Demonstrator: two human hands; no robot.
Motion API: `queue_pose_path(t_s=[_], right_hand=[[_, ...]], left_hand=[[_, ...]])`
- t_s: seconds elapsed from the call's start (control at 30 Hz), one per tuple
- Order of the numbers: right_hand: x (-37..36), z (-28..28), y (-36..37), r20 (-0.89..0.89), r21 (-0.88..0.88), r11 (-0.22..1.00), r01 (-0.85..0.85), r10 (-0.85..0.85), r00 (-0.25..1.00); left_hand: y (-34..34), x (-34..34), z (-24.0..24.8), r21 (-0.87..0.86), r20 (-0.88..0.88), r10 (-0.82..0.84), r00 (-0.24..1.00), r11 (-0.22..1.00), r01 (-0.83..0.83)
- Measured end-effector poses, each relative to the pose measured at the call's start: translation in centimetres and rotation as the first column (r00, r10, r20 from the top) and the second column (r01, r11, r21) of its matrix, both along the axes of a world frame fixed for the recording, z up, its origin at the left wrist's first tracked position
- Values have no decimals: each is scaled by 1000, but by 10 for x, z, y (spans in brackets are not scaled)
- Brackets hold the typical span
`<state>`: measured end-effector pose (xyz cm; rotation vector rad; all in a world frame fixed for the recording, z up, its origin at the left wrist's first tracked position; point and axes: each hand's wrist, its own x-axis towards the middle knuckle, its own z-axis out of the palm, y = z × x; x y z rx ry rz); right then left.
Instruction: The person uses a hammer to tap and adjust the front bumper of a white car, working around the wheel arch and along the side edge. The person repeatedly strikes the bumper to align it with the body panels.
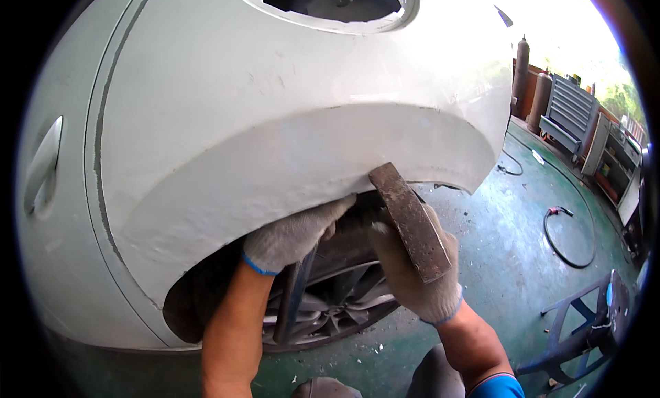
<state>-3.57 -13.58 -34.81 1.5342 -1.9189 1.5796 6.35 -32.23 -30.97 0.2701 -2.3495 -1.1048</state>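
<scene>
A white car's panel (227, 89) fills the view, with a wheel arch over a grey alloy wheel (337, 308). My left hand (292, 236), in a knitted work glove with a blue cuff, is closed at the arch's lower edge. From it a dark straight bar (295, 295) slants down in front of the wheel; its upper end is hidden by the glove and arch. My right hand (430, 288), also gloved, grips a long rusty metal block (412, 223). The block's upper end lies against or very near the arch edge. Small dents show in the panel above my left hand.
A dark blue plastic stool (584, 329) stands at the lower right. On the green floor lies a black hose (550, 240). Gas cylinders (540, 99), a grey tool cabinet (570, 113) and a shelf unit (612, 161) stand along the right side. My knees (433, 377) are below.
</scene>
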Motion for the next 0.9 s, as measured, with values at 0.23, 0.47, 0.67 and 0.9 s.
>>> queue_pose_path(t_s=[0.23,0.47,0.67,0.9], right_hand=[[4,6,4,-96,13,1000,-11,12,995],[16,12,10,-161,-144,989,-23,-1,987],[11,10,-1,-48,-98,995,2,-6,999],[8,7,-15,-170,-33,999,1,-7,985]], left_hand=[[1,7,3,-71,19,18,1000,997,-17],[-14,9,-13,-296,-190,-43,981,955,-16],[-6,4,-9,-80,-52,11,999,997,-15],[-13,9,-16,-839,-377,-18,926,430,-333]])
